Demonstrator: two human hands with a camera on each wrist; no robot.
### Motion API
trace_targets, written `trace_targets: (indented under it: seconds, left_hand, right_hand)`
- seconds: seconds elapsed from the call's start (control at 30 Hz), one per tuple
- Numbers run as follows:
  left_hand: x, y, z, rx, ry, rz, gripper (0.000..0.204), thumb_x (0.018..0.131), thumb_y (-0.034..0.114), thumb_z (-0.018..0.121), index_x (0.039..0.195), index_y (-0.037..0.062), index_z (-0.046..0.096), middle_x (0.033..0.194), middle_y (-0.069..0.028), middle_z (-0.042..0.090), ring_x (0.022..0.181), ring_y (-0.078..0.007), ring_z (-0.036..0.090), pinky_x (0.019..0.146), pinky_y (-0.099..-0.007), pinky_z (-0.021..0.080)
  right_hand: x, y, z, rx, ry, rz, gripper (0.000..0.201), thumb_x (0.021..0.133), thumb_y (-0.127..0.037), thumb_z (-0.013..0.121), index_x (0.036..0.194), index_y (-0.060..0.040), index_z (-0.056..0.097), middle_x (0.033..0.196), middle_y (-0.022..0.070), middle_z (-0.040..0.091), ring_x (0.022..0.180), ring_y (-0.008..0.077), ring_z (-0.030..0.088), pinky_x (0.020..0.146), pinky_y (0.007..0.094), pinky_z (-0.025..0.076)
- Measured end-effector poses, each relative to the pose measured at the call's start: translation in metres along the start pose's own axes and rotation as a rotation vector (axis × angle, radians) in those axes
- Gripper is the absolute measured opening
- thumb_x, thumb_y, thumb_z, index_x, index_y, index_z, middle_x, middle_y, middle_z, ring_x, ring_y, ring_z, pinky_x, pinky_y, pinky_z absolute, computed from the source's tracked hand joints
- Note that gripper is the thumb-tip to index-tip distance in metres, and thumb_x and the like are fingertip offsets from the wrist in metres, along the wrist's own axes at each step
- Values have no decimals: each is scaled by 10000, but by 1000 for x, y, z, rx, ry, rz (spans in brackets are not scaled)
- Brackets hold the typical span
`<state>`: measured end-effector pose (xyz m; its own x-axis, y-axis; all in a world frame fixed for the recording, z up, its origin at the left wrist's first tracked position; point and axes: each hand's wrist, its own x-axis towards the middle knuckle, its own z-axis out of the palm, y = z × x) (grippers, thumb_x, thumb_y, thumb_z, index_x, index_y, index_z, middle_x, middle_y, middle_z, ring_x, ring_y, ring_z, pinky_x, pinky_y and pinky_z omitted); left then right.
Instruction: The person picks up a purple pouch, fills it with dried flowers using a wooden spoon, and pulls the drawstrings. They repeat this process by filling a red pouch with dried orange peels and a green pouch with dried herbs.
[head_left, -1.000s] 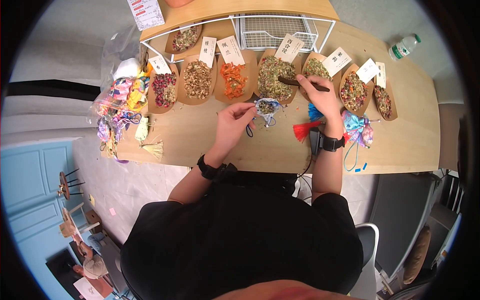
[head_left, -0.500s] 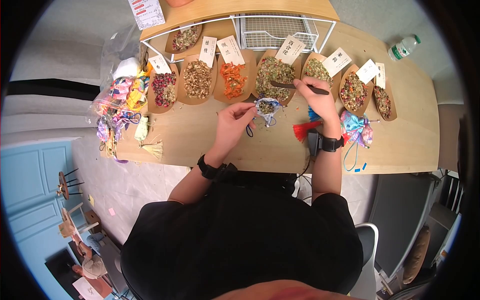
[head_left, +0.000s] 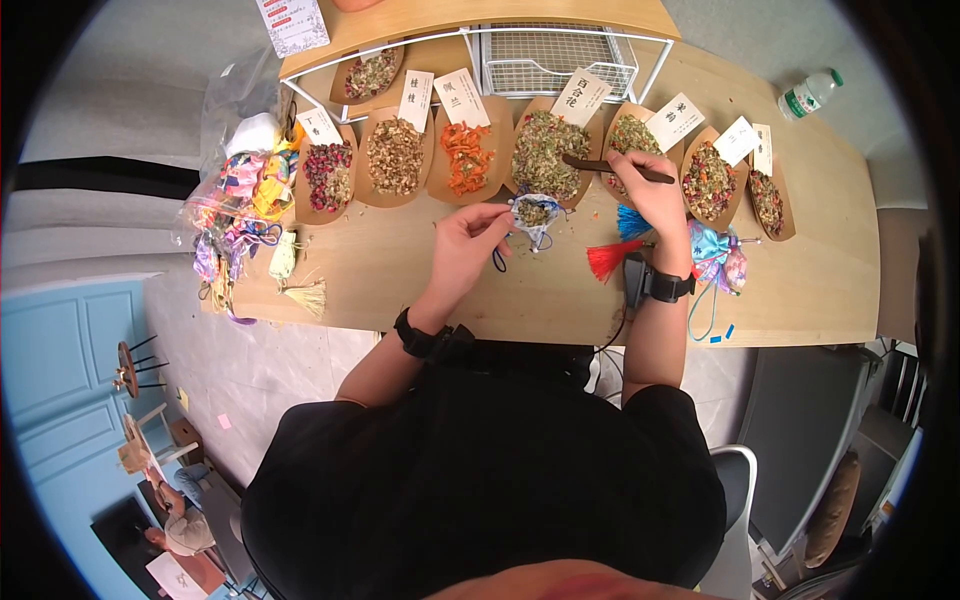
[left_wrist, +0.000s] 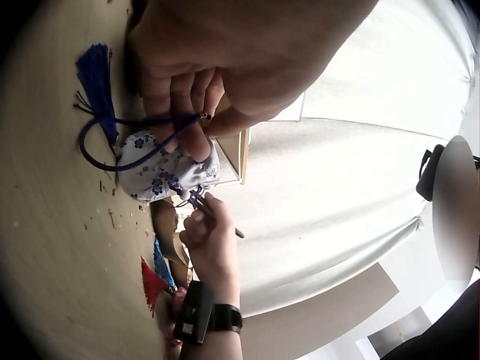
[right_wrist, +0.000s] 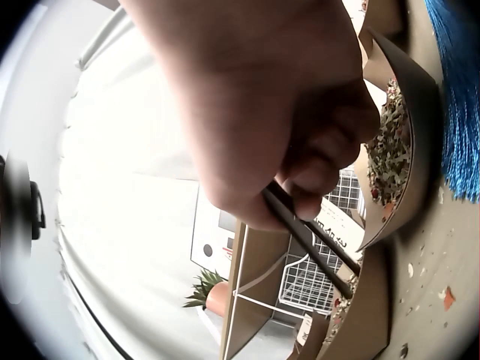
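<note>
My left hand (head_left: 468, 245) pinches the rim of a small white drawstring pouch (left_wrist: 154, 169) with blue flowers. In the head view the open mouth of the pouch (head_left: 536, 212) shows dried herbs inside. A blue cord (left_wrist: 94, 157) loops out below my left fingers, and a dark blue tassel (left_wrist: 96, 79) hangs beside the pouch. With my right hand (head_left: 648, 190) I grip dark brown tongs (head_left: 640, 173), whose two arms show in the right wrist view. Their tips are over the green dried herbs (head_left: 545, 150) in a brown paper tray, just beyond the pouch.
Several paper trays with labels hold dried material, including orange pieces (head_left: 468, 160) and red buds (head_left: 325, 180). Red (head_left: 612, 260) and blue tassels (head_left: 632, 222) lie near my right wrist. Colourful pouches (head_left: 258, 185) pile at left, another pouch (head_left: 718, 255) at right. A bottle (head_left: 810, 95) stands behind.
My right hand first moved the tong tips left and nearer across the green herbs, then drew them back to the right. The left hand and pouch stay in place.
</note>
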<state>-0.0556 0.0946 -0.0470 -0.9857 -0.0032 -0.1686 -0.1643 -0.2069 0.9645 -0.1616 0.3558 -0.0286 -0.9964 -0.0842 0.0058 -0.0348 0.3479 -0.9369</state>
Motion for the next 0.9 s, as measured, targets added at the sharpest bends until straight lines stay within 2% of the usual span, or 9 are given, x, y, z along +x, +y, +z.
trace_targets:
  seconds: [0.1, 0.2, 0.4, 0.5, 0.6, 0.73, 0.9]
  left_hand:
    - [-1, 3, 1, 11, 4, -4, 201, 926, 59, 652, 1085, -63, 663, 897, -83, 709, 647, -98, 626, 585, -219, 494]
    - [-1, 5, 1, 18, 9, -7, 202, 924, 63, 655, 1083, -62, 664, 897, -84, 710, 648, -97, 627, 586, -217, 493]
    - [-2, 3, -1, 13, 8, -2, 201, 924, 70, 660, 1078, -58, 668, 897, -79, 711, 653, -94, 629, 588, -213, 487]
    - [-3, 4, -1, 20, 8, -3, 198, 924, 76, 662, 1072, -56, 672, 897, -74, 711, 653, -92, 628, 586, -214, 485]
    - [-3, 4, -1, 24, 3, -5, 196, 924, 80, 664, 1066, -53, 675, 895, -71, 711, 653, -92, 627, 585, -215, 484]
    - [-3, 5, -1, 38, 3, -13, 195, 924, 81, 665, 1066, -53, 675, 893, -69, 710, 653, -92, 628, 584, -215, 484]
    - [-2, 3, -2, 27, 4, -7, 199, 923, 80, 667, 1070, -53, 673, 893, -73, 709, 648, -94, 627, 582, -215, 484]
  right_hand:
    - [2, 1, 1, -168, 97, -53, 327, 884, -253, 697, 704, 16, 657, 511, 7, 514, 510, 45, 446, 483, 255, 354]
    - [1, -8, 5, -198, 158, -11, 326, 884, -267, 701, 721, 13, 667, 499, 22, 509, 499, 52, 446, 482, 263, 365]
    - [4, -3, 7, -253, 169, -23, 352, 877, -299, 721, 715, 9, 670, 502, 34, 532, 495, 64, 448, 484, 273, 376]
    - [4, -2, 12, -187, 167, -15, 372, 882, -319, 719, 707, 5, 667, 501, 31, 510, 497, 74, 439, 487, 276, 368]
    - [2, -7, 17, -80, 52, 17, 382, 889, -325, 713, 703, 5, 664, 504, 22, 487, 498, 88, 423, 487, 277, 354]
    - [-1, -8, 26, -140, -14, -128, 336, 883, -294, 717, 717, -7, 666, 512, 45, 466, 497, 97, 408, 482, 279, 341]
    - [-3, -11, 31, -240, -56, -183, 304, 877, -262, 711, 720, -9, 647, 521, 73, 484, 496, 110, 414, 482, 297, 354]
